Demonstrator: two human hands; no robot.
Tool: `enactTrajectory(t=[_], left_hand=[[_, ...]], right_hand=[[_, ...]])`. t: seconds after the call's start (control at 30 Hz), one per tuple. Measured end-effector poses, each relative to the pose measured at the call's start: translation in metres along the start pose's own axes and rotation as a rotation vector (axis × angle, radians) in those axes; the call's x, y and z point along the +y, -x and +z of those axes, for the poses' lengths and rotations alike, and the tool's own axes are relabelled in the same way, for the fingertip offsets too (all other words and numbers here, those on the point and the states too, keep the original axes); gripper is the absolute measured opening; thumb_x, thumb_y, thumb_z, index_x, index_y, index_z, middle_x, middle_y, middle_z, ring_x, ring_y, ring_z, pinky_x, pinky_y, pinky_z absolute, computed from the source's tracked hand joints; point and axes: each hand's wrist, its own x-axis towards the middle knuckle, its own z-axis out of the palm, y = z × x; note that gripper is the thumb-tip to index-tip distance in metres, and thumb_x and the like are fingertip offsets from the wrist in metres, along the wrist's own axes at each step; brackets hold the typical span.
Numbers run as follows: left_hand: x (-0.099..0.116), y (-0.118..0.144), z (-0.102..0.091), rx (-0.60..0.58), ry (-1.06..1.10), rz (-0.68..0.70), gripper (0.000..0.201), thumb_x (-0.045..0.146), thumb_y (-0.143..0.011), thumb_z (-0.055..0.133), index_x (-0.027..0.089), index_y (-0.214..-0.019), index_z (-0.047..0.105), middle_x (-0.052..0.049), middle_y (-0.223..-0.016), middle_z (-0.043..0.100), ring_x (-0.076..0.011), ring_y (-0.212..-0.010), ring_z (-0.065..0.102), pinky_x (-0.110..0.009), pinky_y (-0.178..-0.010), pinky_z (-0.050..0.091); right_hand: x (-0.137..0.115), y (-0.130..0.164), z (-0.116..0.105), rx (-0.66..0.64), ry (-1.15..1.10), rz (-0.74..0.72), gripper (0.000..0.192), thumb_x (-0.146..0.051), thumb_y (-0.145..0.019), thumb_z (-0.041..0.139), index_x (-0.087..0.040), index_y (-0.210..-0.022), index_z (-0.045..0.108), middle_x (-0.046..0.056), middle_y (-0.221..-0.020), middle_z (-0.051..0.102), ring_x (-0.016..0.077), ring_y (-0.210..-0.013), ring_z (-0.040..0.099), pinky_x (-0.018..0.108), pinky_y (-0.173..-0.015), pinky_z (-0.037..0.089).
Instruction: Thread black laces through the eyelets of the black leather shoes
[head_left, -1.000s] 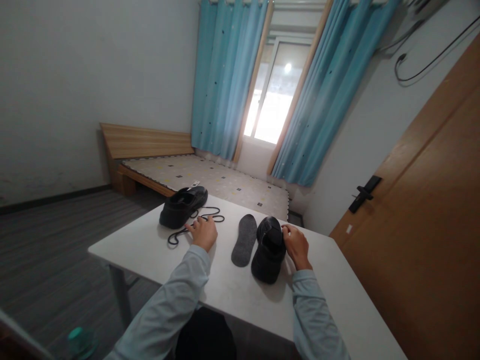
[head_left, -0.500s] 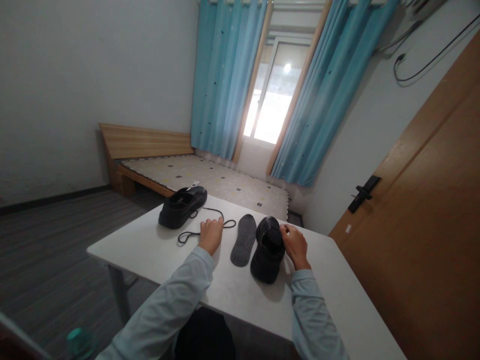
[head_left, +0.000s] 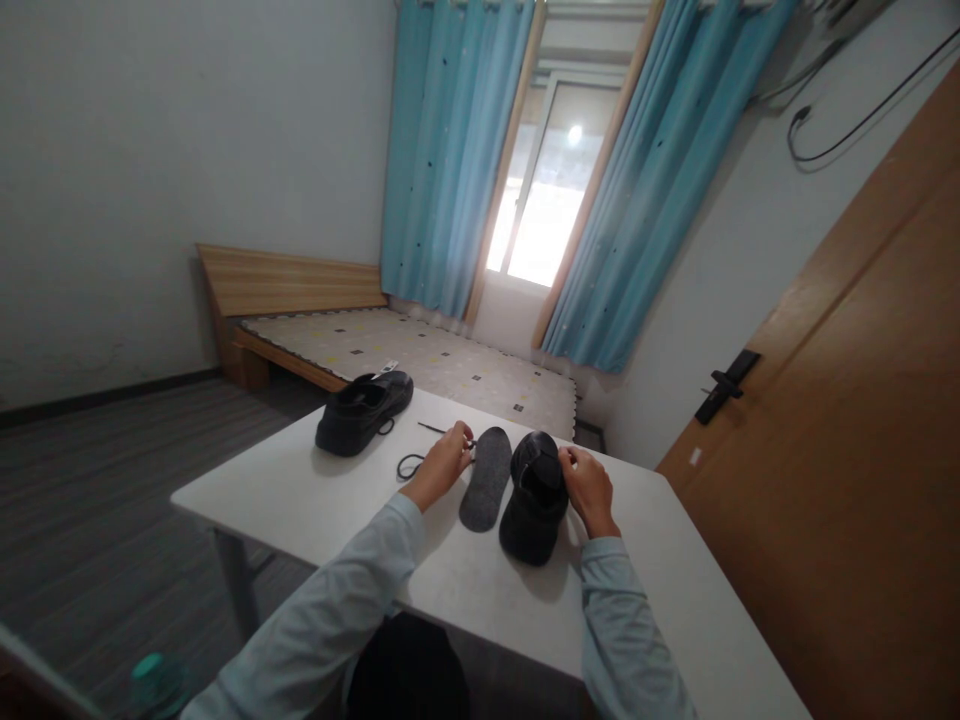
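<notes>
Left hand (head_left: 444,462) lies on the white surface (head_left: 300,500) with fingers pinched on a black lace (head_left: 411,464), which loops just left of the hand, between the far shoe (head_left: 363,410) and the grey insole (head_left: 486,478). Right hand (head_left: 589,488) grips the right side of the near shoe (head_left: 534,496), fingers curled on its collar. Near shoe sits just right of the insole; far shoe is well apart, at the surface's far left edge.

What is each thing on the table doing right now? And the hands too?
Near black leather shoe: upright, unlaced, held at its side by the right hand.
Flat grey felt insole: out of the shoe, lying flat.
Thin black shoelace: loose, pinched by the left hand.
Far black leather shoe: upright, untouched.
Blue curtains: drawn apart.
Brown wooden door: shut.
</notes>
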Motion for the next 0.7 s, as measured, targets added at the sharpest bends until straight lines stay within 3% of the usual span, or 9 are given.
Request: enactTrajectory(t=[0.1,0.23,0.37,0.5,0.57,0.7], left_hand=[[0.005,-0.005,0.004,0.074,0.254,0.098,0.016,0.011,-0.078,0.044,0.017,-0.092,0.046,-0.004,-0.089,0.054,-0.0132,-0.077,0.056,-0.026,-0.068,0.048],[0.004,-0.008,0.006,0.151,0.406,0.093,0.012,0.014,-0.081,0.040,0.017,-0.089,0.049,-0.003,-0.088,0.051,-0.0115,-0.073,0.057,-0.024,-0.062,0.050],[-0.003,-0.008,0.008,0.140,0.230,-0.019,0.017,0.009,-0.079,0.041,0.016,-0.086,0.055,-0.004,-0.086,0.053,-0.0124,-0.074,0.058,-0.026,-0.069,0.049],[-0.006,-0.003,0.008,-0.007,-0.042,-0.092,0.020,0.007,-0.076,0.046,0.017,-0.087,0.060,-0.004,-0.084,0.057,-0.0147,-0.078,0.057,-0.027,-0.075,0.045],[-0.004,0.000,0.006,-0.063,-0.135,-0.111,0.019,0.010,-0.079,0.046,0.019,-0.088,0.061,-0.004,-0.088,0.059,-0.0153,-0.080,0.058,-0.026,-0.076,0.044],[0.003,0.004,0.003,-0.048,-0.246,-0.125,0.019,0.022,-0.086,0.043,0.020,-0.093,0.060,-0.006,-0.096,0.058,-0.0174,-0.086,0.057,-0.027,-0.076,0.043]], right_hand=[[0.001,-0.001,0.001,0.003,0.008,-0.008,0.041,-0.045,-0.089,0.031,-0.022,-0.089,0.065,0.005,-0.093,0.067,0.0181,-0.081,0.058,0.026,-0.063,0.031],[0.001,0.000,0.001,0.005,0.013,0.004,0.041,-0.044,-0.089,0.031,-0.023,-0.090,0.065,0.005,-0.093,0.067,0.0183,-0.081,0.058,0.026,-0.063,0.032],[0.000,0.000,0.001,0.002,0.006,0.012,0.040,-0.044,-0.089,0.032,-0.023,-0.092,0.066,0.004,-0.094,0.067,0.0182,-0.082,0.058,0.026,-0.064,0.032],[-0.001,0.000,0.000,-0.006,0.005,0.018,0.040,-0.044,-0.089,0.033,-0.022,-0.093,0.066,0.005,-0.094,0.067,0.0176,-0.083,0.058,0.025,-0.064,0.033],[-0.002,0.000,0.000,-0.009,0.006,0.019,0.040,-0.044,-0.089,0.032,-0.022,-0.092,0.066,0.005,-0.094,0.067,0.0174,-0.082,0.058,0.025,-0.064,0.033],[-0.002,0.001,-0.001,-0.011,0.005,0.016,0.041,-0.044,-0.090,0.032,-0.022,-0.093,0.067,0.005,-0.095,0.066,0.0174,-0.082,0.058,0.025,-0.064,0.034]])
